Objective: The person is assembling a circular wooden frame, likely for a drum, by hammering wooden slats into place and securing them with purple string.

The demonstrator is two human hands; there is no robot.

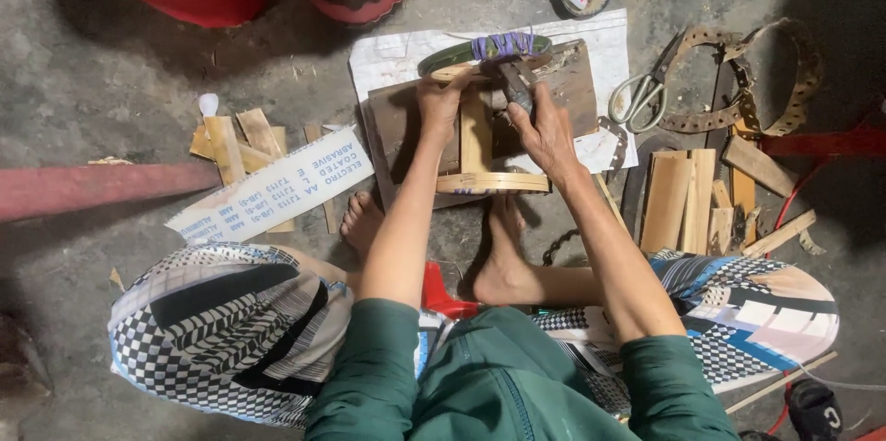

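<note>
Head view: left hand (441,98) clamps far end of bamboo frame (480,150) on dark board (563,81); right hand (544,127) closed around dark tool (517,81) at joint. Frame looks partly assembled; bamboo strips (678,201) lie unused at right.

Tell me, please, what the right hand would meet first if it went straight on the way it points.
The right hand points up the picture, so probably the green tool with purple wrap first; the white sheet lies beyond it. Depth is unclear from this single view.
</note>
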